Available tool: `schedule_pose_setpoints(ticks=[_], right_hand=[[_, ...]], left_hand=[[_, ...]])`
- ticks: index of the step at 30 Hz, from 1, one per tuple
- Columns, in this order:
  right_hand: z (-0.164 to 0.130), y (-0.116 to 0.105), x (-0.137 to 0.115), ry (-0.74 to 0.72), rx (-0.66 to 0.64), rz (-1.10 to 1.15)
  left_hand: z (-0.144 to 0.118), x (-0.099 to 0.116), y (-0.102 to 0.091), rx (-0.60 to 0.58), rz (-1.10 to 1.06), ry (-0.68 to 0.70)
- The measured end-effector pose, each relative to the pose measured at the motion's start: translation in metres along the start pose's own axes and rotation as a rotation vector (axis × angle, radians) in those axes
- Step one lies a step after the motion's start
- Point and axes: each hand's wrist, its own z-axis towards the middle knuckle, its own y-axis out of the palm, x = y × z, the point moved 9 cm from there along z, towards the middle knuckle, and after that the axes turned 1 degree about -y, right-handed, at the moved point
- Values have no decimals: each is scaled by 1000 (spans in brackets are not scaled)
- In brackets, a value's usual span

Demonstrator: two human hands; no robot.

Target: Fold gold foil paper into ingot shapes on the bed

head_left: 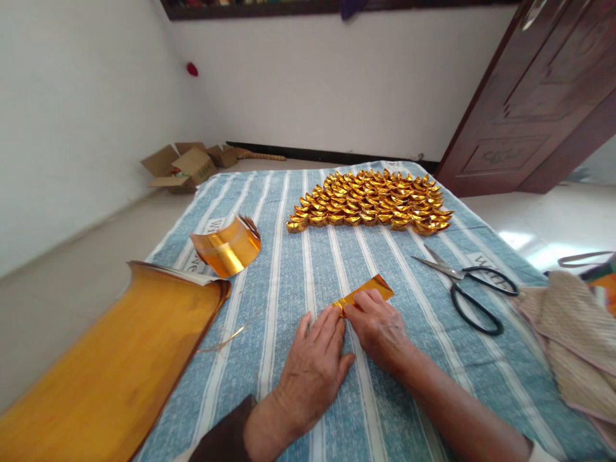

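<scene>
A narrow strip of folded gold paper (pixel 373 287) lies on the blue striped cloth (pixel 298 269) in front of me. My left hand (pixel 310 366) lies flat on the cloth with its fingertips on the strip's near end. My right hand (pixel 378 327) presses on the strip from the right, its fingers bent over the paper. Beyond them, several folded gold paper ingots (pixel 370 200) sit in tight rows.
Black-handled scissors (pixel 469 285) lie to the right. A curled stack of small gold sheets (pixel 226 247) and a large pile of gold sheets (pixel 106 366) sit at the left. Woven fabric (pixel 568 327) lies at the right edge. Cardboard boxes (pixel 185 165) stand on the floor.
</scene>
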Motion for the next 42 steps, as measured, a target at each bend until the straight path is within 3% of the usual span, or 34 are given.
schedule_pose_setpoints(ticks=[21, 32, 42], right_hand=[[-2, 3, 0, 8, -31, 0], [-4, 3, 0, 14, -23, -9], [-21, -4, -14, -210, -21, -45]], left_hand=[[0, -10, 8, -84, -138, -109], [4, -8, 11, -138, -96, -114], [6, -8, 2, -92, -126, -116]])
